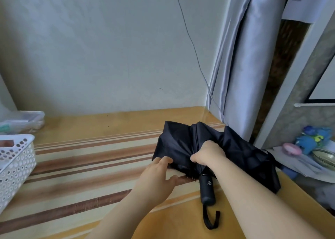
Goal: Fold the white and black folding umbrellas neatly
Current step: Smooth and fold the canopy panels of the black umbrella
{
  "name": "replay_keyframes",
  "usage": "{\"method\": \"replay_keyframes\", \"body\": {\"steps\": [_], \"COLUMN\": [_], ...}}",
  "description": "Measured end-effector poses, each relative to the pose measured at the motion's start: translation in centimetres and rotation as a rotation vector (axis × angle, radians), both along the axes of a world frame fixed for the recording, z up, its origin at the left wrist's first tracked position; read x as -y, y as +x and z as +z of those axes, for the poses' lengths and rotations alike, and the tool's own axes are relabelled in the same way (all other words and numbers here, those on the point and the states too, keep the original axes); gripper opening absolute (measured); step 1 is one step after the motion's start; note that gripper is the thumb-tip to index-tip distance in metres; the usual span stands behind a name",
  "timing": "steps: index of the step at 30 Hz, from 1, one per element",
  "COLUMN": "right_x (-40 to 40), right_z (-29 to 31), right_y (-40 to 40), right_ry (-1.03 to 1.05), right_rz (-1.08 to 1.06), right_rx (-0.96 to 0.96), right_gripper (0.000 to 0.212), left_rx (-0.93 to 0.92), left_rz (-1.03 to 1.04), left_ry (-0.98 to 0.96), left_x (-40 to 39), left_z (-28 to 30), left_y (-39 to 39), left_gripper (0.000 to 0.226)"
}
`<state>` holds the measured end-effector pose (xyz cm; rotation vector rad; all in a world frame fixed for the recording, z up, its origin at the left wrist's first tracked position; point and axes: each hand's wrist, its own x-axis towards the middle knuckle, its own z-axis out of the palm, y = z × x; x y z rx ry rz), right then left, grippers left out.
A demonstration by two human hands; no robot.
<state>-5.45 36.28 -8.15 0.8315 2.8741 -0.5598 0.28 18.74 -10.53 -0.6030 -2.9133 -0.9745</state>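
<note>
**Black umbrella held on the striped tabletop**

Black cloth of the folding umbrella (pixel 213 148) is bunched in the curled right hand (pixel 208 154). Its edge is touched by the left hand (pixel 157 175), whose fingers are nearly straight. The umbrella is laid on the yellow striped tabletop (pixel 90 166), its handle (pixel 206 189) pointed near. A white plastic basket (pixel 14 166) is seen far left.

Basket (pixel 16 159) far left; tabletop (pixel 90 166) between.
</note>
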Motion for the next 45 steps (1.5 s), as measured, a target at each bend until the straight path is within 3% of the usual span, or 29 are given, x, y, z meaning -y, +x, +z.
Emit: {"method": "replay_keyframes", "body": {"steps": [3,6,9,12,16,20,23,26,29,34,40,43,45], "right_x": [2.0,5.3,9.3,13.2,17.7,19.3,19.8,19.9,19.4,18.7,18.2,17.9,17.7], "right_z": [0.5,3.4,7.1,8.8,6.5,4.2,3.4,3.6,4.2,2.9,1.7,0.7,0.0], "right_y": [1.0,1.6,2.3,2.8,3.5,4.2,3.8,3.3,3.2,2.1,0.8,0.3,0.2], "right_ry": [-0.088,-0.212,-0.415,-0.693,-0.928,-0.980,-0.834,-0.671,-0.659,-0.860,-1.045,-1.124,-1.201], "right_rz": [0.003,0.094,0.216,0.280,0.415,0.537,0.525,0.360,0.289,0.311,0.279,0.210,0.173], "right_rx": [-0.121,-0.349,-0.585,-0.755,-0.687,-0.589,-0.520,-0.691,-0.747,-0.580,-0.671,-0.750,-0.759], "right_gripper": [0.060,0.054,0.048,0.046,0.055,0.047,0.056,0.068,0.084,0.119,0.113,0.090,0.081], "left_rx": [0.021,0.055,0.112,0.300,0.380,0.485,0.521,0.474,0.412,0.375,0.560,0.665,0.616], "left_rz": [0.059,0.162,0.242,0.192,0.226,0.199,0.230,0.387,0.471,0.441,0.267,0.298,0.392], "left_ry": [0.108,0.276,0.510,0.853,1.042,1.274,1.295,1.292,1.217,1.017,1.141,1.027,0.973], "left_x": [1.1,2.5,5.0,8.1,11.7,14.1,14.9,14.7,14.0,12.8,11.9,11.9,12.2], "left_z": [0.5,1.8,3.7,5.3,4.9,4.0,3.0,1.7,0.6,0.4,0.8,1.1,1.3], "left_y": [-0.3,-0.7,-0.9,-0.3,0.3,0.6,0.9,1.0,0.8,0.5,0.4,0.3,0.1], "left_gripper": [0.044,0.049,0.057,0.052,0.083,0.046,0.036,0.033,0.033,0.023,0.033,0.030,0.032]}}
